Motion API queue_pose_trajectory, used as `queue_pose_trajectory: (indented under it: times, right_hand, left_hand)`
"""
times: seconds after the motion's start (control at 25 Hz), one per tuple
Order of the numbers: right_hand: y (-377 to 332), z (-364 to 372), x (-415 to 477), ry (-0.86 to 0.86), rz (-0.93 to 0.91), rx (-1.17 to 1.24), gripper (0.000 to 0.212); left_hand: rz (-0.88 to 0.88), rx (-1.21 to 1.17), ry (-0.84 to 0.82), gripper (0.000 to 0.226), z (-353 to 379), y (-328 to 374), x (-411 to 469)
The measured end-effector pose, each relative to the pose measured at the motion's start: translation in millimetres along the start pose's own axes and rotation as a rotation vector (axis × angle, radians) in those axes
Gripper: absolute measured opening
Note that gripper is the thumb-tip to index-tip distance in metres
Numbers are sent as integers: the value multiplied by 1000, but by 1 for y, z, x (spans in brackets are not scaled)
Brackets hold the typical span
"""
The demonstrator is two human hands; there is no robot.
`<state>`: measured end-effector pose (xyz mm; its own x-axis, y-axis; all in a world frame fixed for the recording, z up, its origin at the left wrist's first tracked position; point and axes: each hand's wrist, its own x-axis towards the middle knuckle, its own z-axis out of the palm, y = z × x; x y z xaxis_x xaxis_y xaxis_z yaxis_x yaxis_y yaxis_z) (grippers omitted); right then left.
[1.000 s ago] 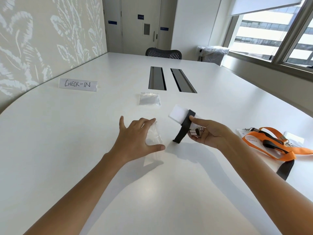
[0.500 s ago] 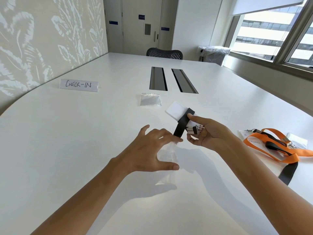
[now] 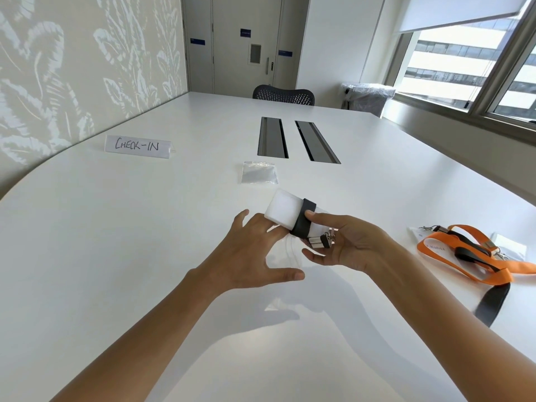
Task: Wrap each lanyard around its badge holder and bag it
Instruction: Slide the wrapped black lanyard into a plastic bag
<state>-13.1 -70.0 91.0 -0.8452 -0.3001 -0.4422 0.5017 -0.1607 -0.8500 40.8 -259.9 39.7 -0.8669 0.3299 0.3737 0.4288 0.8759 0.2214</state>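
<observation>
The right hand [image 3: 351,245] clamps its grip on the badge holder [image 3: 284,210] (black lanyard [image 3: 303,221] around it); left hand [image 3: 246,256] pinches clear bag [image 3: 290,252].

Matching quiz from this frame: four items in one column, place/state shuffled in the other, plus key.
Things
1. wrapped badge holder
2. spare zip bag
3. orange lanyard
4. CHECK-IN sign

Place or state
A. stands upright, far left on the table
B. held up in the right hand, black strap round it
C. lies flat just in front of the cable slots
D. loose on the table at far right, not wrapped

Pairs: 1-B, 2-C, 3-D, 4-A
</observation>
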Motion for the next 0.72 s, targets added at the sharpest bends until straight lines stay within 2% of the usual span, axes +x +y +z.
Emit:
queue_pose_trajectory:
  times: [0.16,0.32,0.52,0.72]
  right_hand:
    - [1,2,-2,-37,-15,34,35]
    - [-1,-1,-6,-98,-53,19,38]
    - [-1,-4,-6,-41,-62,74,38]
    - [-11,-8,-6,14,-140,150,26]
  left_hand:
    - [14,40,-38,86,3,1,0]
    - [8,26,18,84,2,1,0]
    - [0,-39,69,84,1,3,1]
    - [-51,-92,65,86,-1,-4,1]
